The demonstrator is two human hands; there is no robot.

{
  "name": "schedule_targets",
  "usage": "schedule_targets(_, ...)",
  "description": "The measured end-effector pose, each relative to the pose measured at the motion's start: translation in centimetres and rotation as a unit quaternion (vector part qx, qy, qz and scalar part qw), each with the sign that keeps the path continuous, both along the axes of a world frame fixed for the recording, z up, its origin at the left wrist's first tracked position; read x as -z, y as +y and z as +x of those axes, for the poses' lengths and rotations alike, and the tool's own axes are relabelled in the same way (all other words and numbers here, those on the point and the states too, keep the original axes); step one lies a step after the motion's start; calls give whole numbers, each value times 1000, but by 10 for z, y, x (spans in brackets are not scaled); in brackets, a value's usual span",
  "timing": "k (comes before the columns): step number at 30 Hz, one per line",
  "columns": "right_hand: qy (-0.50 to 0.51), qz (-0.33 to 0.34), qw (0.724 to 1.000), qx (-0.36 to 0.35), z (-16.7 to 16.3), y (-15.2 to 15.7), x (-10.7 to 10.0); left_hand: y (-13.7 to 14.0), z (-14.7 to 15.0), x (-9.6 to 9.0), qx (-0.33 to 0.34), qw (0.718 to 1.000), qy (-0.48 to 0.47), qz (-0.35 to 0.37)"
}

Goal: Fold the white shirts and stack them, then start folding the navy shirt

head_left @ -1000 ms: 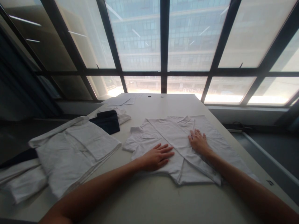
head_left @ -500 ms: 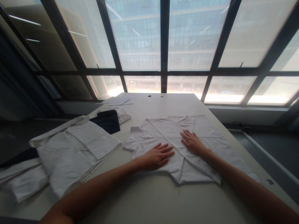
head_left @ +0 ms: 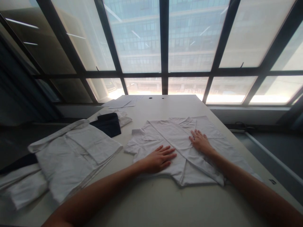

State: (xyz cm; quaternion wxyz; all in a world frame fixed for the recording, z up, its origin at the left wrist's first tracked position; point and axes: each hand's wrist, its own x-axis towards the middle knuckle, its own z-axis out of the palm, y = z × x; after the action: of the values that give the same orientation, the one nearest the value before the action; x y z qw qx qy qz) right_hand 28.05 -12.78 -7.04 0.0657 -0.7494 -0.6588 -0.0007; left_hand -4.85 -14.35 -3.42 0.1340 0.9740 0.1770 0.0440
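Observation:
A white shirt-like garment (head_left: 146, 138) lies spread on the table with one part folded diagonally across it. Pressed flat on its left half is my left hand (head_left: 158, 159), fingers apart. My right hand (head_left: 201, 142) rests on the folded part further right, its fingers also stretched out and holding nothing. The collar end points left, and the wide lower part of the cloth reaches right, partly under my right forearm.
To the left lie a folded white garment (head_left: 80, 151) and a dark navy cloth (head_left: 109, 124), with more white fabric behind. Paper sheets (head_left: 119, 103) sit at the table's far left corner. The white table (head_left: 170, 107) ends near large windows (head_left: 189, 41).
My right hand has slid a little to the right over the cloth. My left hand stays in place, and the view has shifted slightly.

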Motion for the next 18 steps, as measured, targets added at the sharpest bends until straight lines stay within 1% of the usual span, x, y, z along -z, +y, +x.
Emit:
schedule_targets(4,-6,3,998,63,17,5,1,-1,0,-1,-3,1000,9,-5)
schedule_targets(9,-5,0,994,111,33,6,1,0,0,1,-1,1000,6,-5)
schedule_targets(18,-26,17,993,117,39,8,4,-1,-1,-1,-1,1000,-9,-11)
